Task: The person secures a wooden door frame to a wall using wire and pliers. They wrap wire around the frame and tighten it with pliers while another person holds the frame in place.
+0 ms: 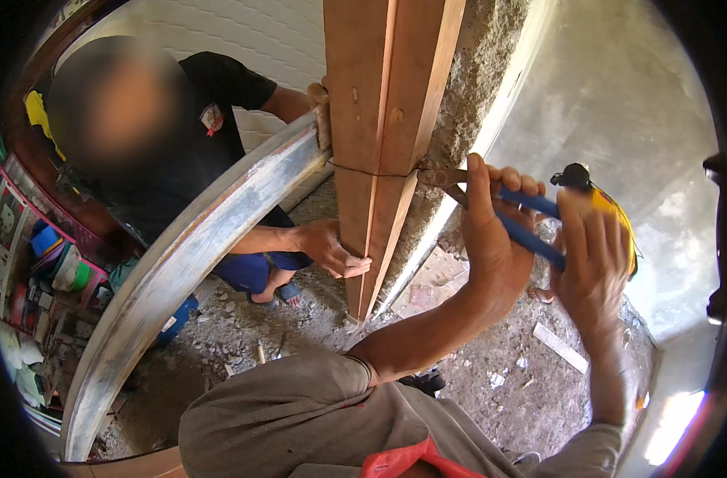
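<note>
A dark wire (369, 172) runs around a brown wooden post (357, 95) made of pieces set side by side. At the post's right edge, the jaws of the blue-handled pliers (531, 241) meet this wire. My left hand (495, 239) is wrapped round the handles near the jaws, its thumb pointing up. Farther along, my right hand (593, 259) closes over the handle ends. A co-worker's hand (332, 248) presses on the post below the wire. The co-worker's other hand is near the post higher up, partly hidden.
A curved, weathered frame piece (196, 247) arcs from the post to the lower left. Behind the post stands a rough wall edge (483, 80). Rubble and a pale strip (560, 347) lie on the floor. Another person in yellow (614, 215) is beyond my right hand. Cluttered shelves (53, 271) stand left.
</note>
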{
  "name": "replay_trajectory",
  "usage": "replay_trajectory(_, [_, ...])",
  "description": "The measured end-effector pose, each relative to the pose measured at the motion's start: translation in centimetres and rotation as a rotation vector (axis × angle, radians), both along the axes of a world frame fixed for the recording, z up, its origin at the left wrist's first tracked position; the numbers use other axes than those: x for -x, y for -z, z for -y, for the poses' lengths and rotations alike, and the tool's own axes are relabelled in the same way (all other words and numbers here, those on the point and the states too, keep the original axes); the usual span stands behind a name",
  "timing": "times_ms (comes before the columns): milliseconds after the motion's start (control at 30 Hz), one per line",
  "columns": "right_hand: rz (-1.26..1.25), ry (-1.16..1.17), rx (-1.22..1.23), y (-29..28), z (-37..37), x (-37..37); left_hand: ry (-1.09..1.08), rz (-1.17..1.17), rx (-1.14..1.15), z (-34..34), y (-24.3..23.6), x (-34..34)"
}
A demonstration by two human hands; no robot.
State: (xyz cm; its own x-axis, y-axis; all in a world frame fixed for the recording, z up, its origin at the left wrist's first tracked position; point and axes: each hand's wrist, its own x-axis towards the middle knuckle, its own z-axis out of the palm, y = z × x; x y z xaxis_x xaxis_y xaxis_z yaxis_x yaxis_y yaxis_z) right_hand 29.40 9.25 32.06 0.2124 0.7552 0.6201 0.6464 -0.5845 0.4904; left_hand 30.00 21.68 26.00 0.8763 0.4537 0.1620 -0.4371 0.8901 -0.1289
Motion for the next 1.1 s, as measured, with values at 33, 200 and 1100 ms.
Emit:
replay_trajectory(33, [0.001, -0.102, 0.035, -1.8, -0.2, -1.7, -0.019, 0.037, 0.027, -0.3, -0.6, -0.5])
replay_trajectory(200, [0.062, -0.196, 0.406, -10.2, -2.2, -7.1, 0.013, 0.104, -0.278, -0.9, 0.4, -0.1])
replay_trajectory(1100, [-1.112, 0.041, 0.122, -6.4, -1.0, -3.1, -0.111, -0.084, -0.222, -7.2, 11.1, 2.9])
